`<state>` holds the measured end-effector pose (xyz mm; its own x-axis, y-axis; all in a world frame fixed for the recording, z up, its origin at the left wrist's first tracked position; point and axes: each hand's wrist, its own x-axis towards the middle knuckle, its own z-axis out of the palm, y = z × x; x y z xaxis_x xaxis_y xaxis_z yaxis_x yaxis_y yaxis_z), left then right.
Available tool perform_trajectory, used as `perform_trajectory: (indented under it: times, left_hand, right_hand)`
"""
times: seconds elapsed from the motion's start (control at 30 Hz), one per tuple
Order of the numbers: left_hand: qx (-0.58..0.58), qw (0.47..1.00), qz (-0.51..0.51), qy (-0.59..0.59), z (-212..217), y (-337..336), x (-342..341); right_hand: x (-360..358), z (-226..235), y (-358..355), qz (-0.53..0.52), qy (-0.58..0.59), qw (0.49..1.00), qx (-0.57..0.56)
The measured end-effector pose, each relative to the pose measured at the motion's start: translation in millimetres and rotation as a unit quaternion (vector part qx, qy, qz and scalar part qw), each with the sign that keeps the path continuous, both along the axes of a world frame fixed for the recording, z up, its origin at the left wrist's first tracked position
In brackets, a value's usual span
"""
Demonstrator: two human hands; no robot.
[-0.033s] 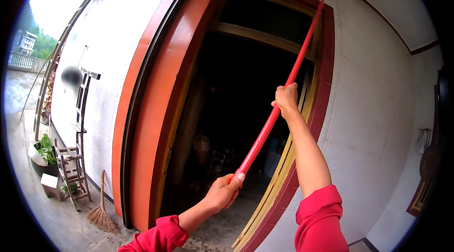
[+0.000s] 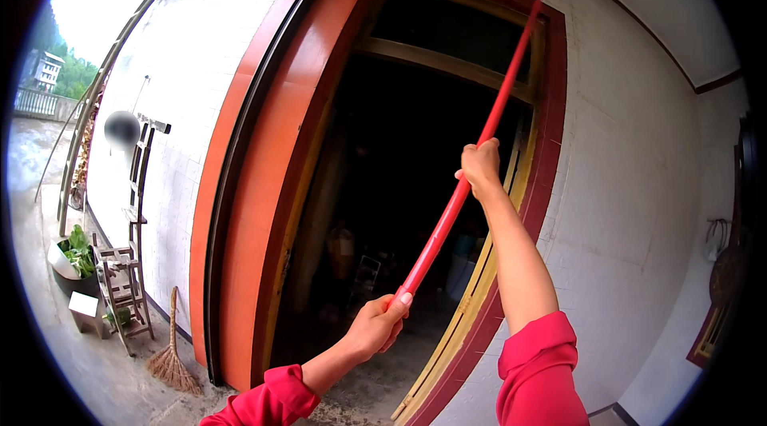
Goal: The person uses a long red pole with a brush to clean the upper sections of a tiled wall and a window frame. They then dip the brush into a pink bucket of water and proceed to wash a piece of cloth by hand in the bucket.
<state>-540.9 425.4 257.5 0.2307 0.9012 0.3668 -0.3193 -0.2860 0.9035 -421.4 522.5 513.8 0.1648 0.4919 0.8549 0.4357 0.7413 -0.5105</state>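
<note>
Pole (image 2: 435,238) seems stiff, light, slick and likely tip-heavy, best held at spread points, as your left hand (image 2: 374,326) clasps its lower end, right hand (image 2: 481,165) gripping higher.

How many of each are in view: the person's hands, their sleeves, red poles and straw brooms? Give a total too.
Left hand and right hand: 2
Left sleeve and right sleeve, both red: 2
Red pole, held in both hands: 1
Straw broom, on the ground: 1
Total: 6
</note>
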Motion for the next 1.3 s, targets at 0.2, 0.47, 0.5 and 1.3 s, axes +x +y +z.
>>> perform_trajectory:
  times: [0.2, 0.47, 0.5, 1.3]
  left_hand:
    - [-0.036, 0.995, -0.038, -0.083, -19, 0, 6]
    - [-0.027, 0.998, -0.013, -0.06, -98, -31, 8]
    - [-0.034, 0.999, 0.015, -0.038, -118, -39, 9]
    - [-0.039, 0.993, 0.019, -0.113, -170, -86, -5]
  right_hand:
    - [-63, -6, 4, 0.014, -0.101, 0.995, -0.022]
    - [-70, -100, -23, 0.141, -0.092, 0.984, -0.055]
    - [-65, -123, -25, 0.165, -0.076, 0.982, -0.055]
    - [-76, -167, -47, 0.221, -0.012, 0.974, -0.035]
